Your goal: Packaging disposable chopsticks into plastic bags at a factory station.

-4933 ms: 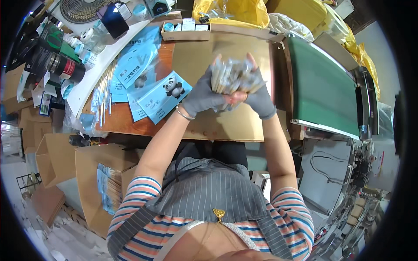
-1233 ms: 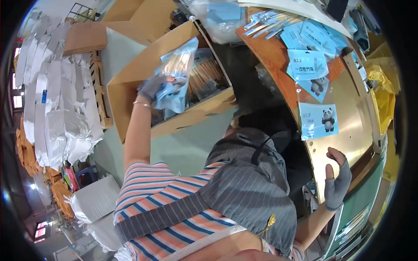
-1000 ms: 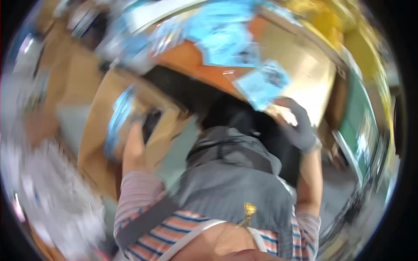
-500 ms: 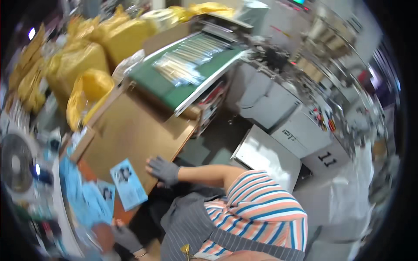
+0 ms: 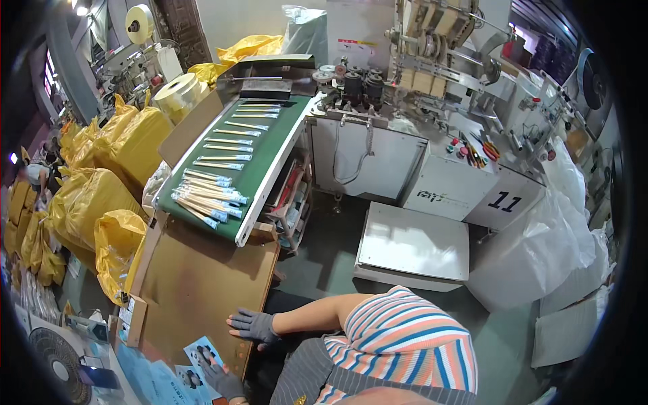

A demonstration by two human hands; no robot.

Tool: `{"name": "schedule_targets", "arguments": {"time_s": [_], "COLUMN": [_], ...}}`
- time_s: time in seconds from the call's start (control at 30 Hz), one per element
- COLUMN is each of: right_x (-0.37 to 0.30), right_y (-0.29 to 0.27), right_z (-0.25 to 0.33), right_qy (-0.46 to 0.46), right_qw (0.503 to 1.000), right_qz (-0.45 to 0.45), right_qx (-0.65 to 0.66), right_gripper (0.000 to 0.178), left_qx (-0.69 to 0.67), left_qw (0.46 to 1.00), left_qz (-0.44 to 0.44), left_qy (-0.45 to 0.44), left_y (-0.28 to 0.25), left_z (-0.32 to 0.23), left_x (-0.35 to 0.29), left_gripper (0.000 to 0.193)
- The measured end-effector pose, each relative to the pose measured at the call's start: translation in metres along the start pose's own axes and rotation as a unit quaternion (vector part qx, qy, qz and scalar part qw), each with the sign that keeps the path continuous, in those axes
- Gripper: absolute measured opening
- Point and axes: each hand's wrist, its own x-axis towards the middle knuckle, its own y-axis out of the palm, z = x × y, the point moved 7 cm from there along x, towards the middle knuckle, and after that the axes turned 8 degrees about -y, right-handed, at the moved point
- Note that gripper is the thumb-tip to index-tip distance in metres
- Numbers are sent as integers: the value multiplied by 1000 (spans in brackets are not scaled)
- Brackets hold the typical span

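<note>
My right hand (image 5: 254,327), in a grey fingerless glove, lies flat with fingers spread on the right edge of a brown tabletop (image 5: 202,283). My left hand (image 5: 224,380), gloved the same way, is at the lower edge with its fingers stretched over a flat blue printed bag (image 5: 200,347). More blue bags (image 5: 158,383) lie in a loose pile to its left. Beyond the tabletop, a green conveyor belt (image 5: 179,192) carries thin wooden sticks (image 5: 209,196) in clear wrappers with blue ends, bunched at the near end and spaced out farther back.
Yellow sacks (image 5: 88,202) crowd the left, one open yellow bag (image 5: 118,250) beside the tabletop. A fan (image 5: 61,364) stands at lower left. Machinery (image 5: 432,54) on white cabinets (image 5: 445,189) fills the back right, with a low white box (image 5: 413,243) in front and plastic-covered bundles (image 5: 533,250) at right.
The view has swung and become sharper. My left hand has moved up onto the blue bags, its fingers now over the printed one. My right hand stays resting on the tabletop edge.
</note>
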Motion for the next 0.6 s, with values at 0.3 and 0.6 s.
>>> {"name": "schedule_targets", "arguments": {"time_s": [0.3,0.6], "right_x": [7,7], "right_y": [-4,-5], "right_z": [6,4], "right_qy": [-10,3], "right_qw": [999,997], "right_qz": [49,73], "right_qx": [15,12], "right_gripper": [116,120], "left_qx": [-55,-108], "left_qw": [998,966], "left_qz": [16,-47], "left_qy": [27,-229], "left_y": [-26,40], "left_z": [30,-42], "left_x": [-9,100], "left_gripper": [58,55]}}
